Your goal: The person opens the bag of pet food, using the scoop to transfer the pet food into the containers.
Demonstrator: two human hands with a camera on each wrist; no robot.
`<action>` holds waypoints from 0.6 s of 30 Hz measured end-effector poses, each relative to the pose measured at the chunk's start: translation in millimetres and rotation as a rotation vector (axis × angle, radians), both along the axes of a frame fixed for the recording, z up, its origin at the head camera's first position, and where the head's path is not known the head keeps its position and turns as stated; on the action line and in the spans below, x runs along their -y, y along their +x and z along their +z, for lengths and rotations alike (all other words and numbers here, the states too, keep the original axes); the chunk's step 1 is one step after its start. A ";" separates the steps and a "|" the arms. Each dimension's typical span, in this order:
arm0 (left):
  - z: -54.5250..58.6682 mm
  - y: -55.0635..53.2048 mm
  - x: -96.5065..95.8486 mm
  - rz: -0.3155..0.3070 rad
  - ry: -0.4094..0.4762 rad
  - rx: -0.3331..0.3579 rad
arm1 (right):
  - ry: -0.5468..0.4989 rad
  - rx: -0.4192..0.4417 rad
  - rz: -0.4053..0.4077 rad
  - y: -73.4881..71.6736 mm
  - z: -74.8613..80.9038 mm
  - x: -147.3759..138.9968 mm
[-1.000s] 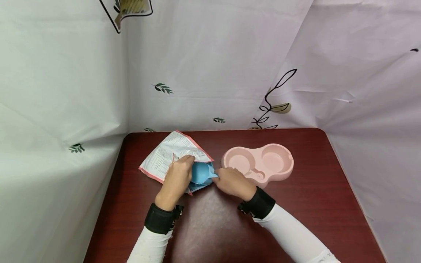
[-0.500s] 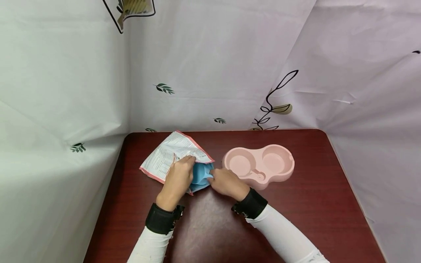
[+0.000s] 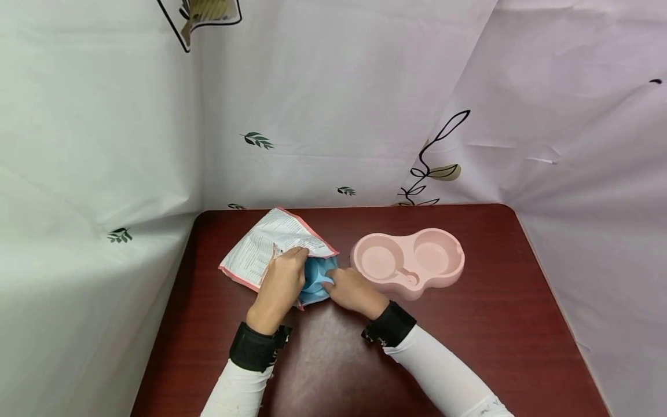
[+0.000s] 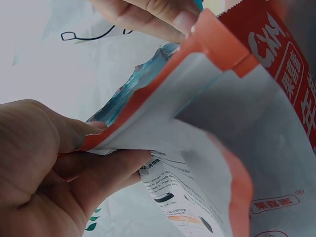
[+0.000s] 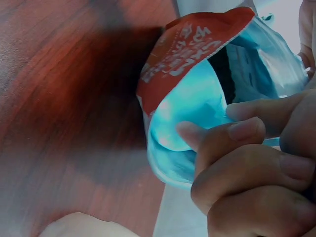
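Left of the frame's centre, I am seeing the left hand (image 3: 281,284) pinching the printed bag (image 3: 255,249) by its lip, probably for holding its mouth wide, while the right hand (image 3: 358,292) is gripping the blue scoop (image 5: 197,94) inside; the pink bowl (image 3: 443,282) is resting centre-right

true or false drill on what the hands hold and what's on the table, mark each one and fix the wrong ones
1. The left hand grips the open edge of the white, red-edged plastic bag. True.
2. The right hand pinches the round, light-blue plastic scoop by its handle. True.
3. The scoop's bowl is outside the bag. False: it is in the bag's mouth.
4. The pink tray with two round basins sits on the dark red, wood-grain table. True.
5. The tray is left of the bag in the head view. False: it is right of it.
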State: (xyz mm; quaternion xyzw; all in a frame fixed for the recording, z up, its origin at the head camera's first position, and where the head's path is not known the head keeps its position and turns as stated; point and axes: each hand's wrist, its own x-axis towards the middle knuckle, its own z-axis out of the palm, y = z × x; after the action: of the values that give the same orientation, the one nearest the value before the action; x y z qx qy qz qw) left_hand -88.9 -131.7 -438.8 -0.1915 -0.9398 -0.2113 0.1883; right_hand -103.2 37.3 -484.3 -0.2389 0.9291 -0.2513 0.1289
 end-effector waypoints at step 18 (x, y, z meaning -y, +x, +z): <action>2.2 -0.1 2.5 -0.005 0.011 0.031 | -0.035 0.005 -0.054 5.0 -23.2 13.3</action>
State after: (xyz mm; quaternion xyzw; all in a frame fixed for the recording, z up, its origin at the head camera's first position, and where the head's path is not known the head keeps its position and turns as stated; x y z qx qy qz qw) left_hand -89.0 -134.2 -436.5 -0.1897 -0.9410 -0.2198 0.1739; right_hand -98.1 24.0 -507.5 -0.2153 0.9303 -0.2715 0.1203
